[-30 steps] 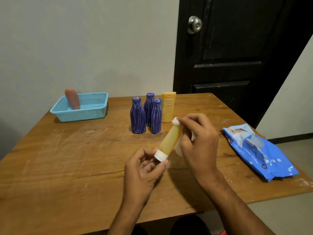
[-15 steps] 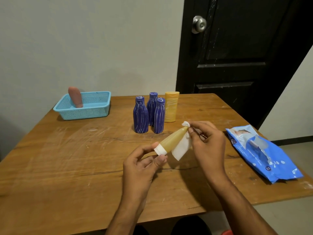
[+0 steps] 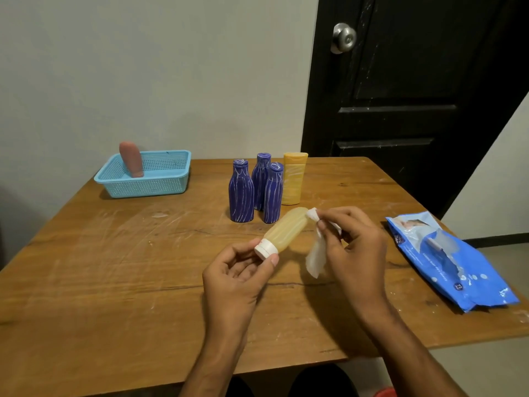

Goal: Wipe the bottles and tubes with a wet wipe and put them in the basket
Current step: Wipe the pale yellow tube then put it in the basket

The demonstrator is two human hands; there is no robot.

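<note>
My left hand (image 3: 237,276) pinches the white cap of a pale yellow tube (image 3: 284,230), which tilts up and to the right above the table. A white wet wipe (image 3: 316,255) hangs from my right hand (image 3: 355,247), whose fingertips press it on the tube's far end. Three blue bottles with white streaks (image 3: 254,190) stand behind in a cluster. A yellow bottle (image 3: 294,179) stands right of them. The light blue basket (image 3: 154,187) sits at the table's back left with a pink tube (image 3: 131,163) upright inside it.
A blue pack of wet wipes (image 3: 449,262) lies near the right edge of the wooden table (image 3: 100,282). A grey wall runs behind the table, and a black door (image 3: 406,81) with a metal knob stands at the back right.
My right hand slid the wipe up off the tube's body to its far tip, so most of the wipe now hangs loose. The tube has tilted lower.
</note>
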